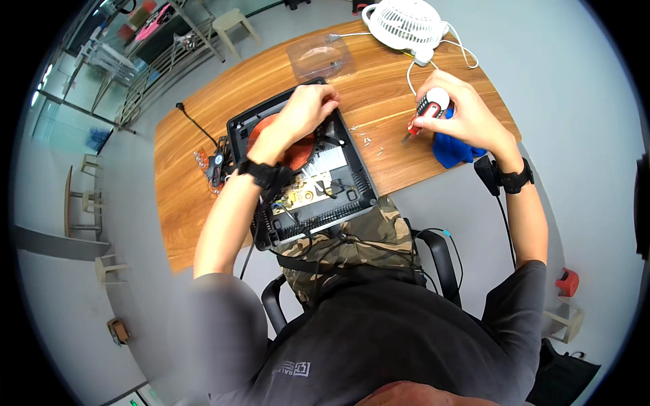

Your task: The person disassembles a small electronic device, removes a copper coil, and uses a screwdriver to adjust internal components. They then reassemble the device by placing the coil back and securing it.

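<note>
An opened induction cooker (355,179) lies at the table's near edge, its black housing showing a round copper coil (298,154) and a pale circuit board (308,196). Over the far right part of the housing is my left hand (308,108), its fingers curled together; whatever is between them is hidden. My right hand (467,111) grips a red screwdriver (421,119) with a black and white handle end, its tip pointing down toward the tabletop. Several small screws (367,140) lie between the cooker and the screwdriver. A blue cloth (452,150) rests under my right hand.
A white fan (406,24) with its cord stands at the table's far right. Beyond the cooker lies a clear plastic tray (320,59). Left of the housing are a black plug cord (196,123) and small parts (217,166). Black cables hang across my lap.
</note>
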Motion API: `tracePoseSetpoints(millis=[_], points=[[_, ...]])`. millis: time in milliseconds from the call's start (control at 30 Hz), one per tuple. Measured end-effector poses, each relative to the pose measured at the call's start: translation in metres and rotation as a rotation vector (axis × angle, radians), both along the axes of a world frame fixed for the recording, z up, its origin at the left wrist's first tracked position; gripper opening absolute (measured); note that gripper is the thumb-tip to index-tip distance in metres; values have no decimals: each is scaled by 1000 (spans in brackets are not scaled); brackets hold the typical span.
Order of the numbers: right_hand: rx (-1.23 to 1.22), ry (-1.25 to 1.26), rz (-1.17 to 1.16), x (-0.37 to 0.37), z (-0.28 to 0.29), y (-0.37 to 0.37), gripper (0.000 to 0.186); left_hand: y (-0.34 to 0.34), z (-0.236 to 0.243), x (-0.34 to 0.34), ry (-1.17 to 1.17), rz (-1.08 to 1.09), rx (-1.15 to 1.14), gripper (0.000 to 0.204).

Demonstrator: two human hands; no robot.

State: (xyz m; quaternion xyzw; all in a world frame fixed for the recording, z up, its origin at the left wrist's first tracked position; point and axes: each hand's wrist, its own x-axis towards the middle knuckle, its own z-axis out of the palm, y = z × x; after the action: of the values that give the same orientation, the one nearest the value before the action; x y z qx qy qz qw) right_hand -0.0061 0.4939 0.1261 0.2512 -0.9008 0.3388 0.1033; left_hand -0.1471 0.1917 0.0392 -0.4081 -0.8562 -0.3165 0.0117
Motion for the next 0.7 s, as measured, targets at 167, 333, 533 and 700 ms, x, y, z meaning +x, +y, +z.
tracePoseSetpoints(millis=[167, 333, 533, 700], points=[[1, 5, 137, -22, 12, -48, 31, -77, 33, 43, -134, 97, -79, 16], [-22, 31, 327, -39, 14, -111, 37, -134, 30, 84, -334, 181, -53, 11], [-38, 21, 445, -47, 29, -181, 34, -172, 29, 122, -427, 258, -23, 13], [-75, 143, 543, -58, 28, -226, 35, -182, 30, 128, -377, 249, -11, 14]])
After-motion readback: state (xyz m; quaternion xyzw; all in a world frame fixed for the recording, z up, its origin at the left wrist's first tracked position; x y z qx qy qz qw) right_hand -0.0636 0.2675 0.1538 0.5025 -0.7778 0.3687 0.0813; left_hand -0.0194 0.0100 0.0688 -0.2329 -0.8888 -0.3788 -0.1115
